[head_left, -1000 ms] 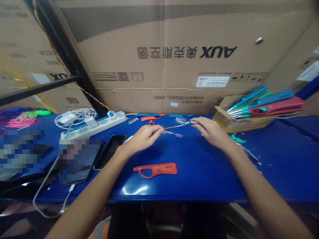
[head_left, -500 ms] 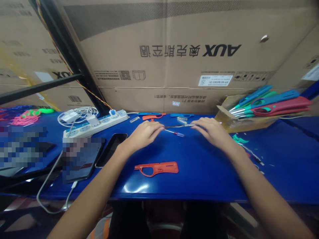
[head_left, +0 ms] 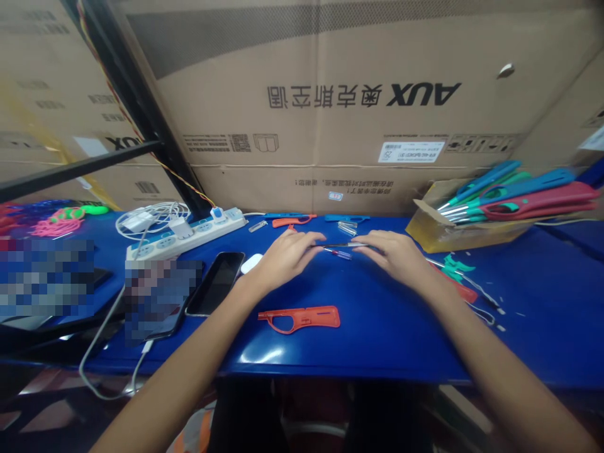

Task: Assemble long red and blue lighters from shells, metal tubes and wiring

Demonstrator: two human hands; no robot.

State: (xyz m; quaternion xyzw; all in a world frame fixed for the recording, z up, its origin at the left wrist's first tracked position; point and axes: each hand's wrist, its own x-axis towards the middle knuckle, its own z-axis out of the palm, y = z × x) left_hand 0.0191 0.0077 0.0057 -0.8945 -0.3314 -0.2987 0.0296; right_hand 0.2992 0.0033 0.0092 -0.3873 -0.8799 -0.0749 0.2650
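Hands closer together, left hand (head_left: 289,255), right hand (head_left: 391,255), fingers pinching thin metal rod (head_left: 338,245)

A glossy deep blue counter (head_left: 377,327) is seen. An orange plastic handle shell (head_left: 299,318) is laid on it. A thin silvery metal rod (head_left: 340,245) is held between the hands. The power strip (head_left: 186,234) is coloured white with blue sockets. The cardboard box (head_left: 330,94) is plain brown, printed with black lettering. Teal, blue and pink-red lighters (head_left: 514,192) are seen at the right.
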